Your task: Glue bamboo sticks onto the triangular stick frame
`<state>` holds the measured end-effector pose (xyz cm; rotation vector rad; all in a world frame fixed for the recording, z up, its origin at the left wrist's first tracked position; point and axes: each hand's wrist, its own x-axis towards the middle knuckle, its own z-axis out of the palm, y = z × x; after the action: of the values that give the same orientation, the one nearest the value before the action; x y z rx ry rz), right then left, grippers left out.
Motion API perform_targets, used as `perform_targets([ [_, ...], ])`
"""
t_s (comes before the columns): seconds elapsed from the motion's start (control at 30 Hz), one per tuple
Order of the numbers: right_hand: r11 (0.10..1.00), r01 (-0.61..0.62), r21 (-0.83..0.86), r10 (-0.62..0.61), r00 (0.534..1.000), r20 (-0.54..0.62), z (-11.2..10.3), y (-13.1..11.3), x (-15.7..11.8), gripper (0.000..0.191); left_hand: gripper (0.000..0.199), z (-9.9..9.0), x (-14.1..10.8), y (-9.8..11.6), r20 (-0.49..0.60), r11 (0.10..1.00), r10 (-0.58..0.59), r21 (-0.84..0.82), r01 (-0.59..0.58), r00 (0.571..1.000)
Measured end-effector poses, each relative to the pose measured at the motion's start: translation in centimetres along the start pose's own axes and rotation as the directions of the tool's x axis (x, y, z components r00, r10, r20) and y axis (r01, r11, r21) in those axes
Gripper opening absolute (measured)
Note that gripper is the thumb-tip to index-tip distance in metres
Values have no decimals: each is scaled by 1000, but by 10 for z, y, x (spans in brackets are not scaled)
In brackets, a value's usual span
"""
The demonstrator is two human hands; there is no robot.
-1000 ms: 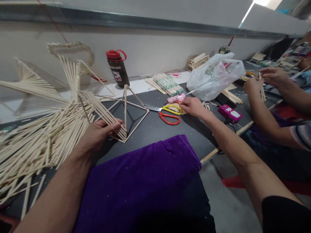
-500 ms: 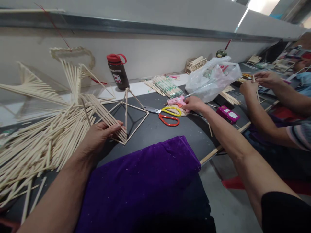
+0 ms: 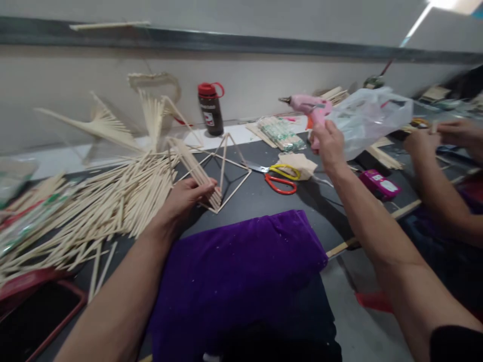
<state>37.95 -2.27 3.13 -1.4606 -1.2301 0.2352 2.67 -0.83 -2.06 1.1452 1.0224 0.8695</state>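
My left hand grips the near corner of a stick frame, its fingers closed on a row of thin wooden sticks that lean up to the left. Raised over the table, my right hand is wrapped round the handle of a pink glue gun, whose nozzle points left. Scissors with yellow and red handles lie just right of the frame, their blades towards it. Behind the handles is a pale, crumpled piece. A purple cloth lies at the table's front edge.
Loose sticks are heaped at the left, near a phone. Behind stand fanned stick pieces and a bottle. A plastic bag and a magenta box are at right, beside another person's hands.
My right hand has lifted the pink glue gun off the table. My left hand still holds the sticks at the frame's corner. The view has shifted left.
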Motion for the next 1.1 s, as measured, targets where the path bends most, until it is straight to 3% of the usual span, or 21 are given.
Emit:
perform_targets([
  [0.07, 966, -5, 258, 5, 1000, -2, 13, -11, -23, 26, 28, 1, 1, -1, 9, 999, 35, 23, -35, 999],
  [0.17, 885, -165, 435, 85, 977, 197, 30, -26, -62, 22, 29, 2, 4, -3, -5, 997, 54, 63, -54, 999],
  [0.23, 867, -285, 408, 135, 924, 358, 36, -33, -85, 23, 29, 3, 5, -3, -2, 996, 51, 68, -51, 999],
  [0.3, 888, -314, 337, 136, 878, 459, 40, -36, -102, 28, 27, 4, 6, -3, 2, 996, 56, 72, -56, 998],
  [0.43, 912, -284, 295, 79, 829, 554, 46, -33, -121, 32, 22, 7, 6, -3, -5, 992, 81, 96, -80, 997],
  [0.57, 934, -288, 210, 101, 778, 620, 48, -30, -133, 30, 20, 10, 5, -3, -30, 990, 93, 105, -90, 995],
  [0.63, 975, -185, 122, 78, 803, 590, 46, -28, -138, 25, 21, 11, 5, -4, -22, 993, 93, 77, -91, 995],
  [0.7, 1000, 13, 20, -22, 844, 536, 43, -26, -143, 19, 21, 12, 5, -5, -8, 995, 88, 45, -87, 996],
  [0.77, 972, 221, -76, -154, 852, 500, 40, -23, -146, 18, 21, 12, 6, -5, -6, 997, 79, 28, -78, 997],
  [0.93, 827, 527, -196, -357, 762, 540, 37, -18, -149, 23, 17, 12, 8, -6, -29, 997, 72, 36, -71, 997],
  [1.1, 746, 652, -136, -483, 670, 564, 39, -18, -150, 35, 14, 14, 8, -7, -9, 997, 70, 12, -70, 998],
])
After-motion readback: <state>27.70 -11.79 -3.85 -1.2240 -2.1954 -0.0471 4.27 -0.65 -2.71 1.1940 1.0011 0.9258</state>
